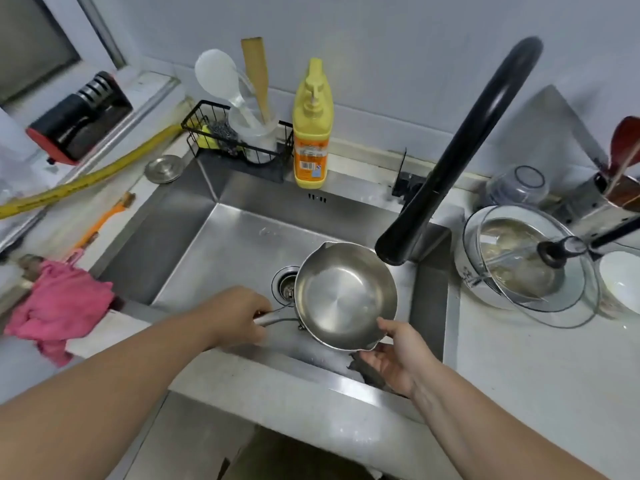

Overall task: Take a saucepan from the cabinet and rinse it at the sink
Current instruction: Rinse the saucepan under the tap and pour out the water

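A small steel saucepan (pixel 344 294) with a pouring lip hangs over the steel sink (pixel 194 251), tilted so its empty inside faces me. My left hand (pixel 239 315) is closed around its handle at the left. My right hand (pixel 394 355) cups the pan's near right rim from below, thumb on the edge. The black faucet (pixel 450 161) arches from the right, its spout just above the pan's far right rim. No water runs from it. The drain (pixel 285 284) shows just left of the pan.
A yellow soap bottle (pixel 311 133) and a black wire caddy (pixel 228 136) with utensils stand behind the sink. A pink cloth (pixel 59 308) lies on the left counter. A glass-lidded pot (pixel 519 261) and white bowl (pixel 621 280) sit right of the sink.
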